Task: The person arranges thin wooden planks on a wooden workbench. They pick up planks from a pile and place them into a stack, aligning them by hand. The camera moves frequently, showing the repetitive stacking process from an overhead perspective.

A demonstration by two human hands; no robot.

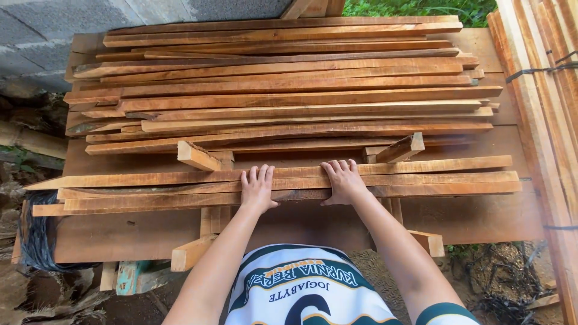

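Both my hands rest palm-down on a row of long thin wooden slats (421, 177) lying crosswise on two short wooden bearers (198, 157). My left hand (257, 188) presses the slats near the middle, fingers spread forward. My right hand (343, 180) lies just to its right, fingers flat over the same slats. Neither hand wraps around a piece. Behind them lies a large stack of similar reddish-brown slats (289, 90).
A wide board table (481, 216) carries everything. More bundled slats (542, 90) lean along the right side, tied with dark straps. A grey block wall (48, 30) rises at the back left, grass at the back right, dirt and debris below.
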